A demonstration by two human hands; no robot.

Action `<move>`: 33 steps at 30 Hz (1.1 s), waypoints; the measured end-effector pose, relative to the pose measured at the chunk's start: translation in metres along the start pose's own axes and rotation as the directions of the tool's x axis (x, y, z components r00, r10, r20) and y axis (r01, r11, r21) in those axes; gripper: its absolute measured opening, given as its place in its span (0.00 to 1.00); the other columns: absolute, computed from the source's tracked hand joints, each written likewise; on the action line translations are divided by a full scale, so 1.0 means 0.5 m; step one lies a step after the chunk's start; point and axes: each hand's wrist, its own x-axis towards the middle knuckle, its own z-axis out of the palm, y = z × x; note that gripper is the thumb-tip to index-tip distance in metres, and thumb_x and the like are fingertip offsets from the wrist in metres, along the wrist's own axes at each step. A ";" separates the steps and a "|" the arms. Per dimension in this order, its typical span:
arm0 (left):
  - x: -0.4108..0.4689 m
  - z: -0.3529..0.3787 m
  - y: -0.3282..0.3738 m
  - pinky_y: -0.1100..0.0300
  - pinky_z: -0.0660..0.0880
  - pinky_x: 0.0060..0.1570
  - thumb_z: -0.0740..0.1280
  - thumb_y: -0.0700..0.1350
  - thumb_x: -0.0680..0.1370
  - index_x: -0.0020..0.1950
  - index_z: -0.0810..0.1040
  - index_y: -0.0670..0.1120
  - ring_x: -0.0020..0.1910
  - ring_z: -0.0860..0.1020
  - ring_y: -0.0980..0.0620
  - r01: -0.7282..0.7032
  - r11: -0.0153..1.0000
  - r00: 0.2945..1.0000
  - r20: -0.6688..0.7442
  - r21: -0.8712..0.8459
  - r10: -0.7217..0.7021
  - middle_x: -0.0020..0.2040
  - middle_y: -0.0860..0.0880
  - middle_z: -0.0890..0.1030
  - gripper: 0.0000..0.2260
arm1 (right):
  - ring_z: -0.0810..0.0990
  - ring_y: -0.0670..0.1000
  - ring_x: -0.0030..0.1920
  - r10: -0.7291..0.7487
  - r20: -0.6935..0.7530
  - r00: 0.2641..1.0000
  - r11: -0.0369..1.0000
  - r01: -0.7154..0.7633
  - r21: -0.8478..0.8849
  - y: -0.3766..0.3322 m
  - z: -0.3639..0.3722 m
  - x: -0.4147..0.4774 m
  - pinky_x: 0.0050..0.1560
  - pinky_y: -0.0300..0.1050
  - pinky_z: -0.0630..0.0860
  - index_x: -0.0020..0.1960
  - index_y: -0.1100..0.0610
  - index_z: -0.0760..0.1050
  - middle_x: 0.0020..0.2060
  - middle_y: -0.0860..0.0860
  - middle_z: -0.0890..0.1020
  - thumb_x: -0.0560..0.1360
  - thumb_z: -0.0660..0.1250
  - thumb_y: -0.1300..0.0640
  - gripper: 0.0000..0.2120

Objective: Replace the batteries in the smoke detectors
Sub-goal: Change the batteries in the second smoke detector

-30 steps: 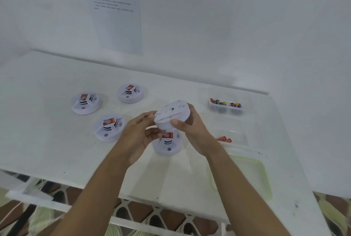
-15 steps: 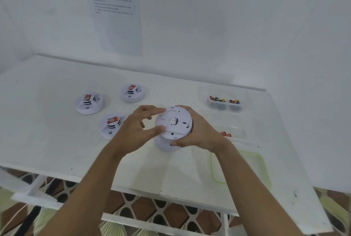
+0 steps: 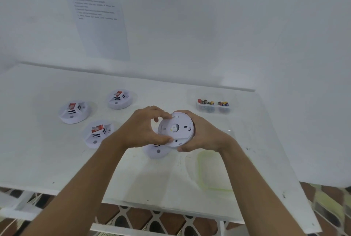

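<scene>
A round white smoke detector (image 3: 176, 129) is held above the table with its flat back plate turned toward me. My right hand (image 3: 204, 135) cups its right rim. My left hand (image 3: 141, 129) pinches its left edge with thumb and fingers. Under the hands another white detector (image 3: 156, 151) lies on the table, mostly hidden. Three more detectors with red labels lie to the left: one near (image 3: 96, 133), one far left (image 3: 73, 111), one at the back (image 3: 120, 99). A clear tray of batteries (image 3: 213, 105) stands at the back right.
The white table (image 3: 47, 159) ends at a front edge close to me, with patterned floor below. A clear container with a green rim (image 3: 212, 174) lies at the right front. A printed sheet (image 3: 98, 19) hangs on the white back wall.
The held detector was turned from edge-on to its flat back facing me. Both hands stayed on it, and my view shifted slightly upward.
</scene>
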 end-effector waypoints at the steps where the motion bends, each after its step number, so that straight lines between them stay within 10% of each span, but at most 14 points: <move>1: 0.006 0.006 0.002 0.75 0.66 0.44 0.80 0.55 0.62 0.59 0.80 0.55 0.49 0.73 0.64 -0.005 1.000 1.000 -0.008 -0.003 0.005 0.52 0.62 0.78 0.26 | 0.79 0.52 0.61 0.002 -0.004 1.000 1.000 -0.002 -0.003 0.002 -0.006 -0.001 0.44 0.45 0.81 0.70 0.50 0.69 0.62 0.50 0.77 0.61 0.80 0.70 0.41; 16: 0.073 0.057 -0.021 0.72 0.70 0.41 0.72 0.61 0.59 0.48 0.79 0.51 0.43 0.75 0.61 -0.016 0.998 0.980 -0.200 -0.061 0.003 0.43 0.62 0.77 0.23 | 0.81 0.47 0.56 0.021 -0.095 0.995 0.996 -0.029 -0.080 0.045 -0.086 0.009 0.46 0.42 0.81 0.70 0.52 0.66 0.59 0.49 0.79 0.62 0.79 0.71 0.41; 25: 0.125 0.063 -0.167 0.58 0.73 0.42 0.69 0.66 0.60 0.48 0.81 0.43 0.43 0.79 0.51 0.457 0.889 0.880 -0.165 0.032 -0.446 0.43 0.48 0.82 0.30 | 0.78 0.40 0.58 0.009 -0.204 0.979 0.998 -0.021 -0.058 0.055 -0.101 0.030 0.51 0.38 0.80 0.70 0.49 0.65 0.59 0.44 0.76 0.63 0.80 0.68 0.42; 33: 0.121 0.080 -0.215 0.55 0.70 0.41 0.72 0.64 0.65 0.45 0.80 0.40 0.43 0.77 0.44 0.529 0.834 0.845 -0.187 0.155 -0.501 0.39 0.45 0.79 0.27 | 0.78 0.37 0.57 0.003 -0.165 0.986 1.000 -0.006 -0.017 0.047 -0.062 0.065 0.49 0.37 0.80 0.71 0.51 0.64 0.59 0.45 0.76 0.64 0.80 0.69 0.42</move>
